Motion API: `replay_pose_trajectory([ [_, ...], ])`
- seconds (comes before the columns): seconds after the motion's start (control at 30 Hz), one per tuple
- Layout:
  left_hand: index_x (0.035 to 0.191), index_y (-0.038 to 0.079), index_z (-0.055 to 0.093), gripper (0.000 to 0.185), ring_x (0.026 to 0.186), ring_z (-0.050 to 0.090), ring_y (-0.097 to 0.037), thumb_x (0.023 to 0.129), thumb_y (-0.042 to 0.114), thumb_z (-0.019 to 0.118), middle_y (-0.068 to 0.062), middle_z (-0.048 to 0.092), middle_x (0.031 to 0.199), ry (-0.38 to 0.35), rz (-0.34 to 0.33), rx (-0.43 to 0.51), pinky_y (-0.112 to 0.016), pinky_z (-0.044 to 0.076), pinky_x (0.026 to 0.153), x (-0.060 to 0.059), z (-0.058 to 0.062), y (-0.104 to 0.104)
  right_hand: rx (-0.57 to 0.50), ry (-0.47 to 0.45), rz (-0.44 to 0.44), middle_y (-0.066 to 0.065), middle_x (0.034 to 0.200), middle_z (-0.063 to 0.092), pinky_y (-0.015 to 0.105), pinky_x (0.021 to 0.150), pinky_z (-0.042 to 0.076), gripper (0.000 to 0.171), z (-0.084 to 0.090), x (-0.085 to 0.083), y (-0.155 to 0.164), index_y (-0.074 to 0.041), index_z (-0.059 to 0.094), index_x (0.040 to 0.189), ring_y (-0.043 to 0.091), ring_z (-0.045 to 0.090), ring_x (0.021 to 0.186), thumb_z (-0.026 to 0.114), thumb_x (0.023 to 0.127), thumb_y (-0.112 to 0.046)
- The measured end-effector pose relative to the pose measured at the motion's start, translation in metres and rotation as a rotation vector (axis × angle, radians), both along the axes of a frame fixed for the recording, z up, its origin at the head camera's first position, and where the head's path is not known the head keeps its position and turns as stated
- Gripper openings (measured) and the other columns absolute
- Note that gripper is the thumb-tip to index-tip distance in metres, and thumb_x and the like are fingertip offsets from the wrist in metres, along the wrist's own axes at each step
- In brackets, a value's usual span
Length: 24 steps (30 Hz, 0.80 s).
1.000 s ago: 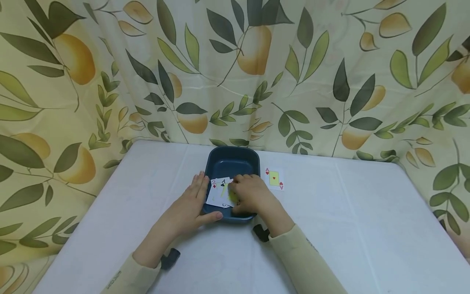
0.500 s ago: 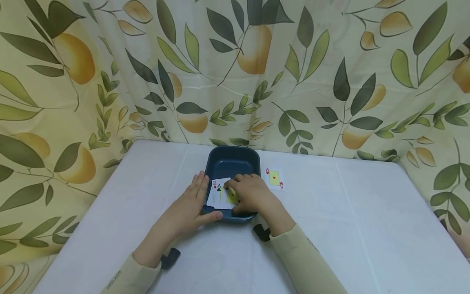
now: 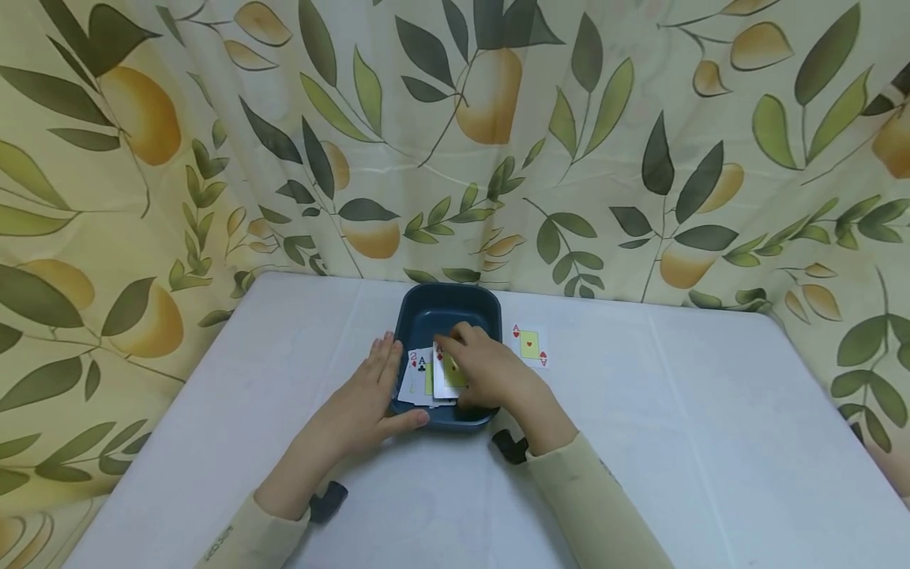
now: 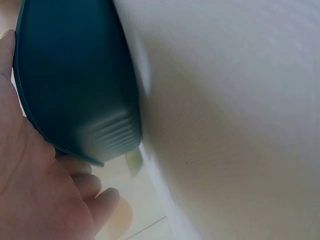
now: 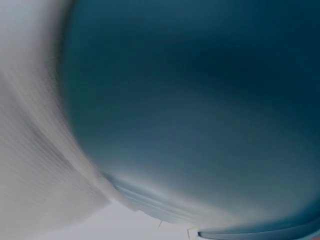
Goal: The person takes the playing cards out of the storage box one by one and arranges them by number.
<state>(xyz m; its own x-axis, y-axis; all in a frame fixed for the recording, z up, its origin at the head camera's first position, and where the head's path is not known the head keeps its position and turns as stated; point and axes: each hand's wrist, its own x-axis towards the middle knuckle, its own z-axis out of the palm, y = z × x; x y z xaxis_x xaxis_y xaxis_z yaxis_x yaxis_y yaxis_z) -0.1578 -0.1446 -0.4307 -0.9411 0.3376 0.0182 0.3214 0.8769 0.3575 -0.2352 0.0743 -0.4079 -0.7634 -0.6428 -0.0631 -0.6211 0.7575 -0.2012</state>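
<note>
The right hand (image 3: 490, 375), at the centre of the head view, is pinching a white playing card with a red corner mark and a yellow-green middle (image 3: 448, 373) between thumb and fingertips, holding it over the near half of the dark blue rectangular plastic tray (image 3: 455, 304). Just left of it, two more face-up cards, a red two and a black ace (image 3: 418, 375), are lying fanned over the tray's near left rim. The left hand (image 3: 366, 395) is resting flat against that left wall, fingers straight and thumb along the near edge, steadying the tray without gripping anything.

The pinch is taking only one edge of a thin, slick card, so the card could slip or drag its neighbours along. The fanned pair is overhanging the rim and could slide onto the white-covered tabletop (image 3: 675, 427) if brushed. The tray itself is light; a snag could shift it were the flat hand to ease off.

Right of the tray, a face-up ace of hearts (image 3: 530, 345) is lying on the tabletop, clear of both hands.
</note>
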Motion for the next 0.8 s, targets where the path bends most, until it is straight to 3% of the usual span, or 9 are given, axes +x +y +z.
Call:
replay_pose_trajectory([
  [0.27, 0.159, 0.002, 0.011, 0.112, 0.154, 0.006, -0.032, 0.086, 0.075, 0.055, -0.015, 0.003, 0.167, -0.003, -0.002, 0.009, -0.050, 0.024, 0.120, 0.001, 0.001, 0.001, -0.053, 0.013, -0.016, 0.005, 0.139, 0.046, 0.036, 0.104, 0.048, 0.100, 0.007, 0.000, 0.004, -0.016, 0.044, 0.152, 0.019, 0.046, 0.120, 0.094, 0.066, -0.027],
  [0.57, 0.159, 0.001, 0.012, 0.113, 0.154, 0.006, -0.032, 0.086, 0.076, 0.054, -0.015, 0.002, 0.167, 0.014, 0.001, 0.006, -0.050, 0.024, 0.120, 0.001, -0.001, 0.001, -0.182, 0.012, -0.085, 0.007, 0.143, 0.040, 0.040, 0.102, 0.050, 0.098, 0.031, -0.001, 0.022, -0.014, 0.040, 0.153, 0.024, 0.043, 0.123, 0.087, 0.068, -0.012],
  [0.8, 0.159, 0.001, 0.012, 0.113, 0.154, 0.005, -0.031, 0.085, 0.075, 0.056, -0.015, 0.003, 0.167, 0.009, 0.007, 0.017, -0.050, 0.024, 0.120, 0.001, -0.002, 0.001, -0.227, 0.006, -0.147, 0.008, 0.148, 0.036, 0.043, 0.102, 0.051, 0.101, 0.042, -0.004, 0.040, -0.016, 0.035, 0.156, 0.025, 0.039, 0.129, 0.085, 0.069, -0.010],
])
